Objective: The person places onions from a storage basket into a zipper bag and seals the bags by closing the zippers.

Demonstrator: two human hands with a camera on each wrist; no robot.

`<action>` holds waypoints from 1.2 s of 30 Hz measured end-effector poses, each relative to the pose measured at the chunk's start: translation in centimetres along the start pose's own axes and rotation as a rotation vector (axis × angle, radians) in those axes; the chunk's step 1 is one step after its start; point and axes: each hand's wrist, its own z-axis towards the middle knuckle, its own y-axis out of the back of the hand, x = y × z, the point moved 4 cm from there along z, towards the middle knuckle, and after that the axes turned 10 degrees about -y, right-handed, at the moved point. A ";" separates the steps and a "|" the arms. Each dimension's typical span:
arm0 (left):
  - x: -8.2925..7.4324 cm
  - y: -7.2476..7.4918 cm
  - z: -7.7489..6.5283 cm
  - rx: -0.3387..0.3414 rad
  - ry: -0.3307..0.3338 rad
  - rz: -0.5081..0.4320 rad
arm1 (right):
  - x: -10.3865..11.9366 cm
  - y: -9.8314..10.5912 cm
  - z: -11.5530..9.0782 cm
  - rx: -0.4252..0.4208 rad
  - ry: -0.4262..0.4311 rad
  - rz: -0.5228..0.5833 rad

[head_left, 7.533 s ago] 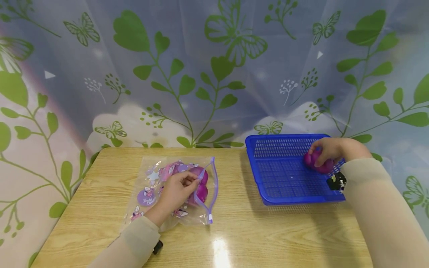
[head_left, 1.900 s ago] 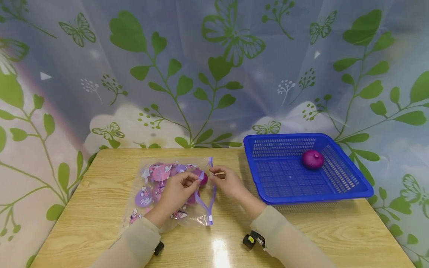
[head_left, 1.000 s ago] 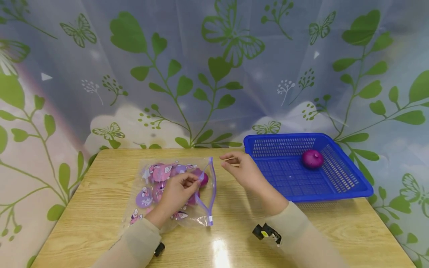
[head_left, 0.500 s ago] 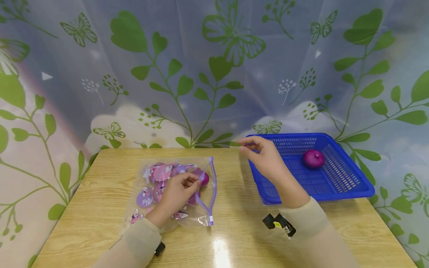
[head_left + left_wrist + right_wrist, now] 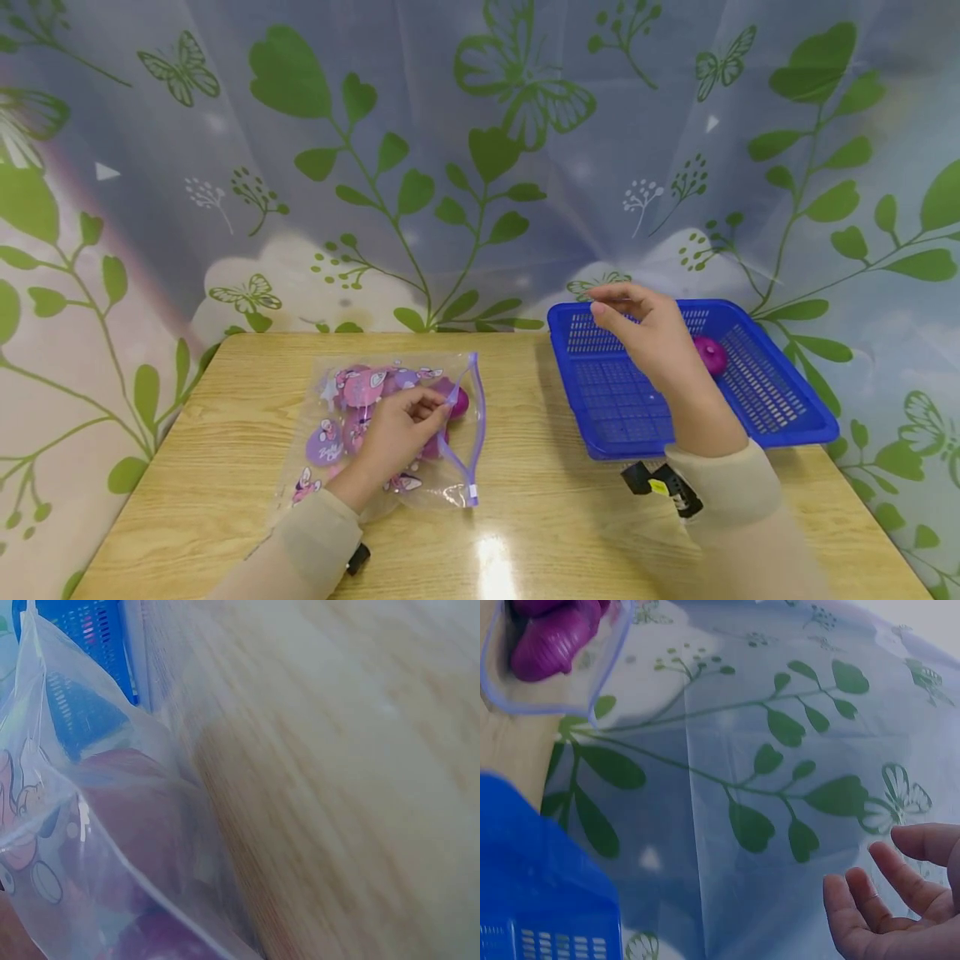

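Since everything revolves around the clear zip bag (image 5: 360,387), start there: it's lying at about 7 o'clock in the head view, purple onions (image 5: 457,403) inside, its mouth gaping toward 3 o'clock. My guess is the film's thin, floppy and kinda slippery, so the stiffer lilac zip edge is the bit to pinch. The onions look firm and smooth, maybe heavier than the bag, and I'd cup them round the fattest part because that skin could slide. Left hand (image 5: 397,429) has its grip pinched on the upper lip of the mouth. Right hand (image 5: 652,333) holds nothing, its grip parted, thumb away from the fingers, up by the blue basket (image 5: 558,358) at roughly 4 o'clock. One more onion (image 5: 712,357) sits in there, toward the basket's 2 o'clock. Wooden bench (image 5: 517,467) underneath, leafy backdrop (image 5: 585,208) at 12.
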 end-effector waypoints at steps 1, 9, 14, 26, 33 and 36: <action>0.0 0.0 0.0 0.000 -0.001 0.000 | -0.1 0.3 0.0 -0.005 -0.009 -0.003; 0.0 -0.1 -0.1 0.023 0.018 -0.011 | -1.6 3.0 0.8 -0.040 -0.032 -0.047; 0.0 -0.1 -0.2 0.020 0.015 0.000 | -2.9 4.4 1.9 -0.053 -0.085 -0.058; 0.0 -0.2 -0.3 0.019 0.013 -0.015 | -5.7 7.2 5.1 -0.046 -0.154 -0.156; 0.0 -0.4 -0.2 0.019 0.016 -0.024 | -8.5 8.9 7.3 -0.051 -0.134 -0.315; 0.0 -0.4 -0.2 0.014 0.017 -0.015 | -9.7 9.6 8.3 -0.049 -0.155 -0.358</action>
